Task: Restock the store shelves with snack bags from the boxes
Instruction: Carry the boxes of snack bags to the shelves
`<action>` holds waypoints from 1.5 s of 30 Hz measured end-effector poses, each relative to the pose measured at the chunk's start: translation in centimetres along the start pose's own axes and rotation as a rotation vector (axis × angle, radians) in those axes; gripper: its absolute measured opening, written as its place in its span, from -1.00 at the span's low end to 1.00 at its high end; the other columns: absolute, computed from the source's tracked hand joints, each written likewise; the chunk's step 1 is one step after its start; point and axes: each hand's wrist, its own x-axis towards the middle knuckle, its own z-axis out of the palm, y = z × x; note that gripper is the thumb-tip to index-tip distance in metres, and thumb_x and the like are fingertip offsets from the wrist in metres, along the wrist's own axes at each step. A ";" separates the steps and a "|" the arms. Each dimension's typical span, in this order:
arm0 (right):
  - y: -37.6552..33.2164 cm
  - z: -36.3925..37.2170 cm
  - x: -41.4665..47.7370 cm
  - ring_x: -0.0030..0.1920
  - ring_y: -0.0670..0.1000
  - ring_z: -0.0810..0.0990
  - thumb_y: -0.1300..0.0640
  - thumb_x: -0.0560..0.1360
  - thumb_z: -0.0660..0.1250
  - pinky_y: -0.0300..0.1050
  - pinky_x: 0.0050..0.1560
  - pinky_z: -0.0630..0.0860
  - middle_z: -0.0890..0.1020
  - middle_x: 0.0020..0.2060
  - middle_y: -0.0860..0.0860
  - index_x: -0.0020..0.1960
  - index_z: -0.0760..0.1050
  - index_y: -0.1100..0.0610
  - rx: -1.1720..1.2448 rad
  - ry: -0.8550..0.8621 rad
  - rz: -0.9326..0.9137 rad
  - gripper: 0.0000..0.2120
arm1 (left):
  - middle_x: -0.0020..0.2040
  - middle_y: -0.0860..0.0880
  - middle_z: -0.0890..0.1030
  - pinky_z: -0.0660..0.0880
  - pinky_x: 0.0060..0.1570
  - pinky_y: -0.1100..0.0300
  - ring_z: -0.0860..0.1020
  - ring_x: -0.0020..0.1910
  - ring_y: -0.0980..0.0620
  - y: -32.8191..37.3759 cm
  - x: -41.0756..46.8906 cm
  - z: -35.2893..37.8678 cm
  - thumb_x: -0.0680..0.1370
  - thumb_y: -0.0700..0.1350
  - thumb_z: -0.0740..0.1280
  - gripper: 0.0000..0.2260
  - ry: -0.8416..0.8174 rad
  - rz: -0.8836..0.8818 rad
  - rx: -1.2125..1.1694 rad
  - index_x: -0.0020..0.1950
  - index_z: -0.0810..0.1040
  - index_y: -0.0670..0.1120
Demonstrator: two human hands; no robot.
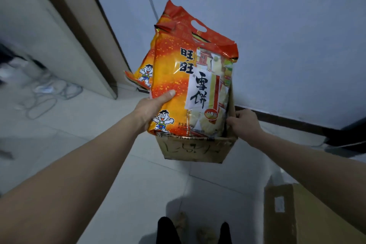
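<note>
Two hands are up and well apart, one on each side of the load. L hand (152,109) pinches the front bag (188,85) at its lower left edge, w/ the thumb (166,95) flat across the printed face and the fingers hidden behind. R hand (245,123) is curled onto the right wall of the cardboard box (194,148). Its fingertips are hidden, so I can't tell how deep that grip goes.

Front bag is glossy, crinkled plastic, orange-red w/ yellow speckle, a cartoon kid, big black characters and a clear window showing pale wrapped crackers. It's a tall rectangle w/ its btm end down inside the box. Long axis runs up and away from me, tilted a bit left, and the cut-out handle end is on top. A second bag (144,73), same print, sits just behind it and peeks out on the left.

Box is dull brown card w/ scribbled pen marks on the near wall. Pale floor tiles (138,174) lie below, grey cables (49,93) far left, another carton (307,214) lower right.
</note>
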 end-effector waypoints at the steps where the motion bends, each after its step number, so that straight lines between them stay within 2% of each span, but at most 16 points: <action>1: -1.0 -0.1 -0.6 -0.48 0.01 0.43 0.26 0.43 0.30 -0.22 -0.45 0.35 0.45 -0.53 0.05 -0.47 0.44 0.21 -0.008 -0.022 -0.024 -0.71 | 0.07 -0.14 0.67 0.61 -0.13 0.03 0.68 -0.08 -0.13 0.1 -1.5 -0.8 0.19 0.22 0.50 -0.25 0.034 0.006 -0.022 0.28 0.44 -0.10; 5: -5.0 0.1 -3.3 -0.47 0.06 0.40 0.27 0.41 0.31 -0.19 -0.43 0.33 0.42 -0.54 0.07 -0.39 0.48 0.30 -0.073 -0.106 -0.168 -0.79 | -0.04 -0.10 0.68 0.60 -0.29 0.12 0.68 -0.18 -0.07 -0.4 -7.8 -3.6 0.31 0.20 0.48 -0.38 0.201 0.024 -0.111 0.24 0.45 -0.11; 7: -6.6 0.7 -4.8 -0.46 0.07 0.38 0.27 0.41 0.31 -0.16 -0.38 0.33 0.40 -0.54 0.09 -0.43 0.44 0.30 -0.089 -0.148 -0.253 -0.75 | -0.12 -0.07 0.66 0.57 -0.35 0.16 0.67 -0.22 -0.04 -1.1 -11.0 -4.9 0.35 0.18 0.46 -0.44 0.282 0.035 -0.159 0.20 0.45 -0.10; 11: -10.0 2.9 -8.8 -0.38 0.08 0.41 0.24 0.45 0.32 -0.12 -0.30 0.33 0.46 -0.45 0.15 -0.43 0.45 0.29 -0.109 -0.256 -0.379 -0.71 | -0.08 -0.10 0.68 0.58 -0.29 0.12 0.67 -0.19 -0.07 -3.4 -17.4 -8.2 0.32 0.21 0.47 -0.41 0.414 0.052 -0.254 0.21 0.45 -0.11; 15: -13.5 6.9 -13.9 -0.45 0.03 0.38 0.24 0.47 0.32 -0.16 -0.43 0.26 0.45 -0.47 0.14 -0.44 0.41 0.25 -0.208 -0.380 -0.508 -0.69 | 0.01 -0.12 0.68 0.62 -0.14 0.03 0.69 -0.13 -0.10 -6.7 -24.4 -12.3 0.28 0.24 0.48 -0.32 0.554 0.062 -0.346 0.26 0.44 -0.09; 21: -16.5 15.2 -24.2 -0.48 -0.02 0.39 0.25 0.45 0.34 -0.17 -0.44 0.26 0.41 -0.55 0.03 -0.52 0.35 0.16 -0.321 -0.620 -0.659 -0.61 | -0.23 -0.03 0.62 0.53 -0.36 0.15 0.62 -0.29 0.00 -14.3 -37.0 -17.0 0.41 0.14 0.42 -0.57 0.826 0.044 -0.489 0.13 0.40 -0.05; 27: -16.0 23.7 -37.4 -0.40 0.05 0.49 0.28 0.42 0.31 -0.13 -0.36 0.39 0.52 -0.48 0.09 -0.35 0.54 0.35 -0.405 -0.863 -0.779 -0.80 | -0.14 -0.07 0.66 0.58 -0.33 0.15 0.67 -0.27 -0.02 -24.9 -50.4 -19.4 0.37 0.15 0.47 -0.44 1.085 -0.019 -0.668 0.23 0.44 -0.13; 29: -15.3 26.0 -42.0 -0.44 0.02 0.48 0.26 0.44 0.32 -0.16 -0.41 0.40 0.53 -0.49 0.08 -0.31 0.55 0.34 -0.439 -0.937 -0.822 -0.81 | -0.15 -0.07 0.66 0.58 -0.40 0.19 0.67 -0.34 0.01 -28.4 -54.6 -19.5 0.38 0.13 0.46 -0.47 1.149 -0.014 -0.727 0.22 0.43 -0.12; 32: -13.8 29.2 -49.1 -0.46 -0.01 0.48 0.25 0.45 0.31 -0.23 -0.46 0.37 0.54 -0.49 0.08 -0.30 0.55 0.31 -0.517 -1.037 -0.904 -0.81 | -0.04 -0.10 0.69 0.62 -0.23 0.08 0.70 -0.18 -0.08 -33.9 -60.9 -19.1 0.31 0.20 0.49 -0.37 1.231 -0.041 -0.813 0.26 0.43 -0.06; 35: -12.1 31.8 -56.3 -0.47 -0.06 0.51 0.23 0.48 0.31 -0.27 -0.53 0.37 0.55 -0.50 0.02 -0.35 0.52 0.27 -0.581 -1.163 -0.962 -0.76 | -0.03 -0.10 0.69 0.62 -0.17 0.04 0.69 -0.16 -0.10 -38.7 -67.0 -17.9 0.31 0.21 0.48 -0.39 1.346 -0.062 -0.906 0.24 0.41 -0.04; 38: -10.6 34.1 -63.1 -0.43 -0.02 0.55 0.22 0.47 0.32 -0.21 -0.48 0.42 0.57 -0.47 0.04 -0.37 0.51 0.25 -0.647 -1.268 -1.029 -0.75 | -0.07 -0.09 0.68 0.59 -0.26 0.09 0.68 -0.19 -0.07 -42.6 -72.5 -16.3 0.34 0.20 0.46 -0.43 1.461 -0.094 -0.989 0.23 0.41 -0.04; 41: -9.3 36.6 -69.7 -0.30 0.08 0.64 0.20 0.46 0.35 -0.10 -0.35 0.51 0.64 -0.38 0.10 -0.32 0.56 0.30 -0.736 -1.414 -1.086 -0.77 | -0.07 -0.09 0.67 0.59 -0.25 0.09 0.67 -0.17 -0.07 -45.9 -77.2 -14.6 0.39 0.15 0.44 -0.46 1.579 -0.086 -1.074 0.25 0.39 -0.05; 42: -9.0 37.4 -71.8 -0.35 0.05 0.60 0.21 0.46 0.36 -0.18 -0.43 0.48 0.62 -0.45 0.05 -0.38 0.54 0.26 -0.752 -1.444 -1.118 -0.75 | -0.09 -0.09 0.67 0.59 -0.27 0.11 0.66 -0.19 -0.06 -46.9 -78.6 -14.1 0.40 0.14 0.43 -0.49 1.629 -0.089 -1.105 0.24 0.39 -0.06; 44: -8.2 39.0 -75.9 -0.49 -0.05 0.46 0.23 0.45 0.35 -0.32 -0.61 0.29 0.49 -0.65 -0.09 -0.51 0.43 0.18 -0.758 -1.496 -1.178 -0.64 | -0.11 -0.09 0.66 0.57 -0.32 0.13 0.66 -0.23 -0.05 -48.9 -81.1 -13.3 0.39 0.13 0.44 -0.50 1.730 -0.113 -1.178 0.21 0.41 -0.07; 45: -7.8 39.9 -78.0 -0.51 -0.07 0.43 0.24 0.45 0.35 -0.33 -0.63 0.25 0.46 -0.69 -0.09 -0.52 0.41 0.17 -0.768 -1.536 -1.198 -0.62 | -0.10 -0.10 0.67 0.57 -0.33 0.13 0.66 -0.23 -0.05 -49.9 -82.3 -13.0 0.38 0.13 0.45 -0.48 1.774 -0.125 -1.216 0.22 0.41 -0.08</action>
